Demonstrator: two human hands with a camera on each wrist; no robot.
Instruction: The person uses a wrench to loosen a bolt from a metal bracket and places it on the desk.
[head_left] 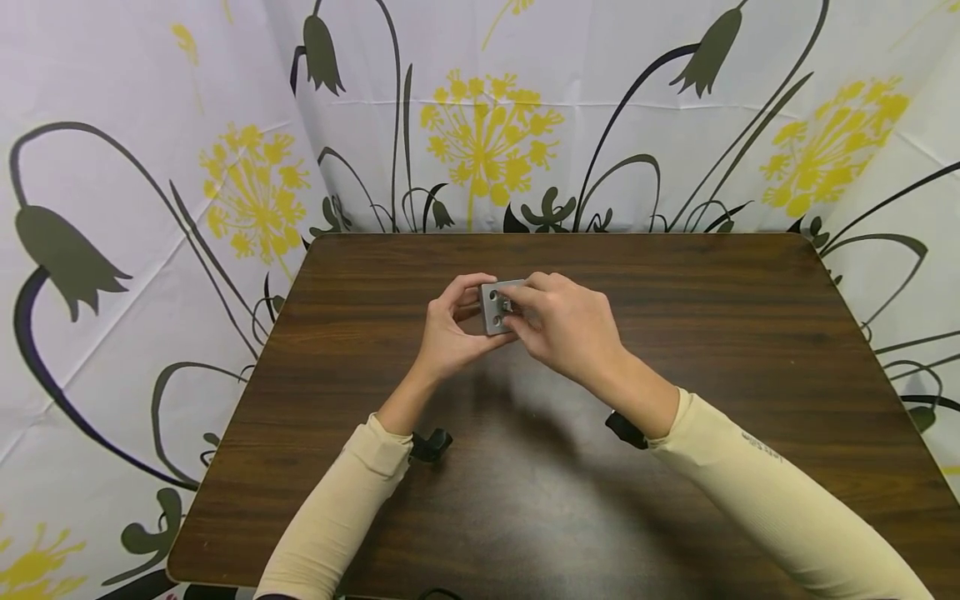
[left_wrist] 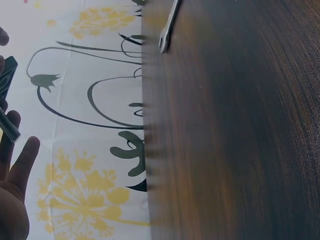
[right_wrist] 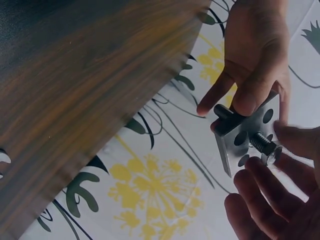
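Observation:
Above the table, my left hand (head_left: 447, 335) grips a grey metal block (head_left: 488, 311) by its edges, thumb on one side and fingers on the other. Several round holes pierce its face. A bolt (right_wrist: 262, 142) sits in a middle hole, its threaded shank and head standing out toward my right hand (head_left: 576, 329). Thumb and fingers of that hand pinch around the bolt's head. In the left wrist view a threaded end (left_wrist: 9, 127) juts out beyond the block's far side, beside the fingers.
A metal wrench (left_wrist: 169, 27) lies on the dark wood table (head_left: 337, 350). One open end of a wrench (right_wrist: 4, 159) also shows at the right wrist view's left edge. A flower-printed cloth (head_left: 600, 125) hangs behind the table and along its sides.

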